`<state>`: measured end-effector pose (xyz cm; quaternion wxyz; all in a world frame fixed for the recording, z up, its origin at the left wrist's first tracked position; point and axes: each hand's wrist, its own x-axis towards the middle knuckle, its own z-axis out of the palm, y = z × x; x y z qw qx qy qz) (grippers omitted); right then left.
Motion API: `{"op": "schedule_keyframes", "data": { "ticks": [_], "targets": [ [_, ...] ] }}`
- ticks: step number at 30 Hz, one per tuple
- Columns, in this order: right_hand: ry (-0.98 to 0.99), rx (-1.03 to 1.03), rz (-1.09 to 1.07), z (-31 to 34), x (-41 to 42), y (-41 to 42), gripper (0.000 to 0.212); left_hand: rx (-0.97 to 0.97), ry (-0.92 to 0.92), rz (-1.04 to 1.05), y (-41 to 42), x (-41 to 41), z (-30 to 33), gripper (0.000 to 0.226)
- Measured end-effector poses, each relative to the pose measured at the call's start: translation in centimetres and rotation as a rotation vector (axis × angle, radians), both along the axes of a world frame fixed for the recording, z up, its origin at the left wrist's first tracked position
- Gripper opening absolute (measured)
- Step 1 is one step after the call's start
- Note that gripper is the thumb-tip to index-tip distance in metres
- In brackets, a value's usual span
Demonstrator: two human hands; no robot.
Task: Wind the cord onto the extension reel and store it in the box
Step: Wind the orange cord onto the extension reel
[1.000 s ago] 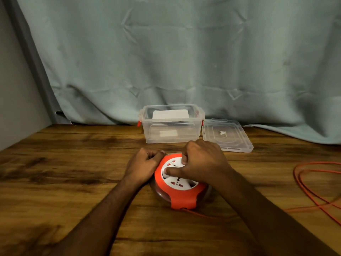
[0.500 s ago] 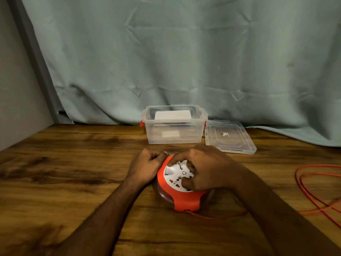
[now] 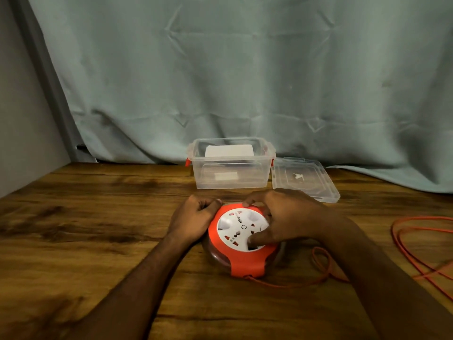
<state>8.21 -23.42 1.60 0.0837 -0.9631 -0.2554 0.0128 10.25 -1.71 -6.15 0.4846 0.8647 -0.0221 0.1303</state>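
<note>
Flat round glossy plastic reel [image 3: 241,241], wood-grain table [image 3: 98,217].

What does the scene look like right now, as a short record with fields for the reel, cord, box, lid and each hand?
reel: orange and white extension reel, flat on the wooden table
cord: orange cord, mostly unwound, looped on the table to the right
box: clear box, open, behind the reel
lid: clear lid, flat beside the box on its right
left hand: left hand grips the reel's left edge
right hand: right hand on top of the reel, thumb on the white face
</note>
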Motion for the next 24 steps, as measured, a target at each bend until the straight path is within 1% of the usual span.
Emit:
{"op": "schedule_keyframes", "data": {
  "ticks": [2,4,8,10,14,17,24],
  "targets": [
    [-0.026,-0.028,-0.072,0.2,0.0,-0.3,0.083,-0.003,-0.003,0.010,-0.1,-0.1,0.1,0.054],
    [-0.079,-0.071,-0.105,0.3,-0.1,-0.4,0.079,-0.002,-0.011,0.019,-0.1,-0.1,0.0,0.054],
    [-0.223,-0.164,-0.096,0.4,-0.3,-0.2,0.073,-0.010,-0.002,0.010,0.1,0.1,-0.1,0.050],
    [-0.253,-0.186,-0.073,0.4,-0.5,-0.1,0.072,-0.017,0.001,0.009,0.1,0.1,-0.1,0.050],
    [-0.204,-0.166,-0.007,0.5,-0.9,0.2,0.062,-0.025,-0.003,0.008,-0.1,-0.1,0.1,0.056],
    [-0.161,-0.168,0.008,0.5,-1.1,0.4,0.064,-0.029,0.014,0.015,-0.3,-0.2,0.3,0.056],
    [-0.195,-0.098,-0.032,-0.5,-0.8,1.0,0.058,-0.010,0.009,0.038,-0.3,-0.5,0.6,0.052]
  ]
}}
